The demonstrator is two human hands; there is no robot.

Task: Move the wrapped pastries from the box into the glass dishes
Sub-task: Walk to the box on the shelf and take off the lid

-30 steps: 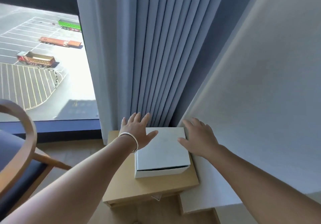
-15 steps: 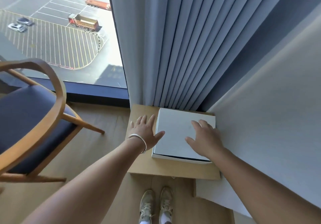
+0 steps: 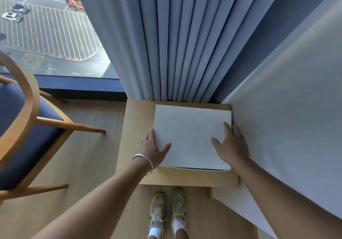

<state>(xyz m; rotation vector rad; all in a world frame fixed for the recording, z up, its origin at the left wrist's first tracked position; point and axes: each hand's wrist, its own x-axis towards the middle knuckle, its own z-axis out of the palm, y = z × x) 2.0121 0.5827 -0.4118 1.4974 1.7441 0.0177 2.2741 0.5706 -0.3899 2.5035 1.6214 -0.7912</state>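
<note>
One closed, flat white cardboard box sits at the far right corner of a small wooden tabletop. The left hand clasps its left edge; the right hand clasps its right edge. Contents are hidden; no dishes visible.

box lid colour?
Plain white, no print, on the box; the head view shows it from above.
</note>
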